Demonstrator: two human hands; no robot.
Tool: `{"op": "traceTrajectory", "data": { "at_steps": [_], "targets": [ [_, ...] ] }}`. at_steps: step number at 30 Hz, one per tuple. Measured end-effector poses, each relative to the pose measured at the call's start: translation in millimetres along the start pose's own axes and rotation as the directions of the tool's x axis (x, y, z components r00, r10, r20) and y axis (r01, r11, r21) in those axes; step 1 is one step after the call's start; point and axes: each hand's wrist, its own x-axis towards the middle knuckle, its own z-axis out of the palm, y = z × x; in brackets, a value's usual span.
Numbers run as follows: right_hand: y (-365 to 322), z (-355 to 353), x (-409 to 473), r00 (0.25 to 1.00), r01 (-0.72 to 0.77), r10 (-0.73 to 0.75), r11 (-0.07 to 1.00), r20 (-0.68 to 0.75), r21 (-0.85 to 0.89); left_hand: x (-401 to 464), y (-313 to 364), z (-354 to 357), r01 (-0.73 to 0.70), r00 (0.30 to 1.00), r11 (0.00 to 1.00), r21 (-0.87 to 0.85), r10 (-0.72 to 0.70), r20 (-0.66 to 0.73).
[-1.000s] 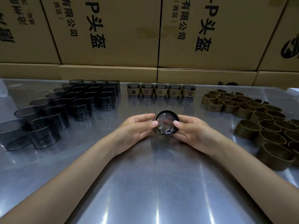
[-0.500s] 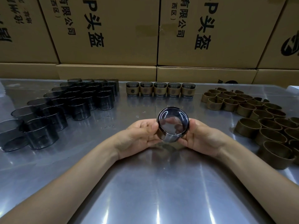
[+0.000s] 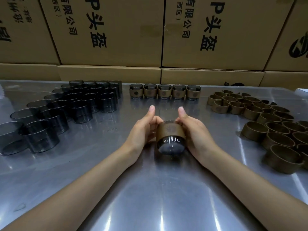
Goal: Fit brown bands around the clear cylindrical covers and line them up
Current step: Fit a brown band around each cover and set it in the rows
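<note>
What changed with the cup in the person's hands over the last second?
The banded cover was turned over between both hands: before, its round end faced the camera; now its brown band shows on top. The left hand and right hand still grip it. The finished row stayed put.

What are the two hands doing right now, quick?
Left hand: closed around the banded cover, thumb sticking up.
Right hand: holding the same banded cover from the other side, thumb up too.
</note>
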Motion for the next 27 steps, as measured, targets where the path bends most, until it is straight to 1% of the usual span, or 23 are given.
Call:
{"op": "traceTrajectory", "data": {
  "at_steps": [2,4,7,10,12,14,17,19,22,24,27],
  "targets": [
    [2,6,-3,0.992,0.097,-0.103,0.991,-0.068,-0.091,0,-3,3,-0.122,0.99,0.991,0.058,0.126,-0.068],
    [5,7,-4,0.975,0.178,-0.199,0.966,-0.1,-0.185,1,-4,3,-0.217,0.969,0.97,0.107,0.227,-0.101],
    [5,8,-4,0.933,0.318,-0.348,0.913,-0.085,-0.254,2,-6,2,-0.292,0.946,0.933,0.211,0.314,-0.077],
    [9,3,-2,0.908,0.373,-0.416,0.85,-0.04,-0.373,4,-9,-4,-0.33,0.921,0.856,0.398,0.384,-0.062],
    [10,-1,0,0.909,0.356,-0.416,0.808,-0.026,-0.469,5,-10,-9,-0.327,0.919,0.811,0.484,0.392,-0.035],
    [11,-3,3,0.919,0.343,-0.394,0.791,0.006,-0.507,6,-12,-14,-0.302,0.929,0.778,0.552,0.369,-0.011],
    [14,-4,5,0.922,0.341,-0.387,0.774,0.027,-0.534,7,-13,-17,-0.238,0.948,0.784,0.574,0.315,-0.038],
    [17,-4,7,0.927,0.333,-0.375,0.786,0.026,-0.521,9,-14,-18,-0.232,0.95,0.789,0.57,0.309,-0.041],
    [19,-4,10,0.961,0.226,-0.273,0.859,-0.037,-0.46,13,-18,-21,-0.23,0.948,0.786,0.574,0.315,-0.052],
    [19,-4,11,0.973,0.156,-0.212,0.895,-0.091,-0.418,19,-21,-26,-0.206,0.944,0.804,0.558,0.313,-0.103],
    [18,-3,11,0.976,0.131,-0.192,0.89,-0.099,-0.436,36,-24,-45,-0.134,0.933,0.889,0.437,0.262,-0.246]
  ]
}}
